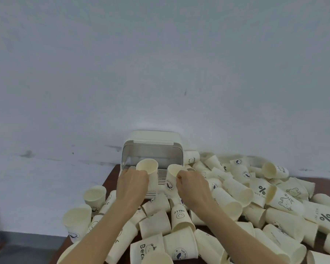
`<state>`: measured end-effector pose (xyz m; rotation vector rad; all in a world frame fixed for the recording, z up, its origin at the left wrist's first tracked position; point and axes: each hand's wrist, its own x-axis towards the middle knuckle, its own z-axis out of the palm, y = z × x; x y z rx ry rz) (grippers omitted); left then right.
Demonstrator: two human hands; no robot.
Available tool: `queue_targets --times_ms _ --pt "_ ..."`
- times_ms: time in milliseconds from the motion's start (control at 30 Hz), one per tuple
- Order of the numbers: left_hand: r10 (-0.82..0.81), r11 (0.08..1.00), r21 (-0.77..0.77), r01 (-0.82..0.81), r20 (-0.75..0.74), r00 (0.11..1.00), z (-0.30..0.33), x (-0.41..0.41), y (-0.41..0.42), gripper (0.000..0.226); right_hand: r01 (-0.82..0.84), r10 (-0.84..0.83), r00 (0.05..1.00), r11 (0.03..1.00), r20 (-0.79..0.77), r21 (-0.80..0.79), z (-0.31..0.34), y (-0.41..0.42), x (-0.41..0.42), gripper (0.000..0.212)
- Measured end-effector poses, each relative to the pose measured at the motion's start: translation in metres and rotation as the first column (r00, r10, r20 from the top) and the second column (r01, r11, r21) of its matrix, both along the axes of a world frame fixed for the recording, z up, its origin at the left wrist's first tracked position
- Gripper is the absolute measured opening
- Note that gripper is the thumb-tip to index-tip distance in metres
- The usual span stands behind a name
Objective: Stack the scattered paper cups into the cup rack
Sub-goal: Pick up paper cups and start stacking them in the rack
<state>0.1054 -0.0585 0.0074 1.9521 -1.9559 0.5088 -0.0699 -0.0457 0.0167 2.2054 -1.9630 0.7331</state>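
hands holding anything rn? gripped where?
Yes, one each. Left hand grips a plain cream paper cup by its side wall; right hand grips a cream whale-logo paper cup likewise, both before the white plastic cup rack.

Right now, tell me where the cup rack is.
In the head view, the cup rack stands centre, against the wall, just beyond both hands, with scattered paper cups heaped to its right.

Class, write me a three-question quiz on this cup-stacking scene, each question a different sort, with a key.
1. True or false: each hand holds a paper cup.
2. The pile of loose cups lies mostly on which side of the cup rack? A) left B) right
3. Fill in: the rack's lid is ____.

Key:
1. True: left hand grips left cup; right hand grips right cup.
2. B: pile.
3. Open.
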Motion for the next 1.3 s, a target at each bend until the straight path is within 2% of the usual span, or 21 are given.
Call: queue_targets --times_ms 133,367,533,667,967,1300 --pt "0.007 1.000 -0.030 -0.006 0.019 1.000 -0.004 0.011 -0.013 0.019 -0.021 0.021 1.000 1.000 -0.010 -0.009 0.001 -0.018 0.014 0.020" --pt "0.030 0.999 -0.017 -0.031 -0.078 0.997 -0.009 0.022 -0.037 0.025 -0.021 0.020 0.999 0.999 -0.031 -0.034 -0.009 -0.048 0.026 0.021" --pt "-0.014 0.999 -0.031 0.012 -0.053 0.999 -0.015 0.019 -0.051 0.023 -0.009 0.011 0.998 1.000 0.065 -0.027 -0.019 -0.064 0.027 0.025" --pt "0.002 1.000 -0.010 -0.002 0.025 1.000 -0.019 0.016 -0.058 0.025 -0.021 0.020 0.997 1.000 0.069 0.001 -0.029 -0.076 0.028 0.024" --pt "0.029 0.978 0.203 -0.037 0.042 0.999 -0.046 0.029 -0.067 0.023 -0.049 0.057 0.997 0.987 -0.054 0.150 -0.052 -0.096 0.042 0.022" --pt "-0.028 0.976 0.218 -0.010 0.173 0.984 -0.052 0.036 -0.073 0.031 -0.050 0.079 0.989 0.975 -0.126 0.215 -0.063 -0.100 0.051 0.016"
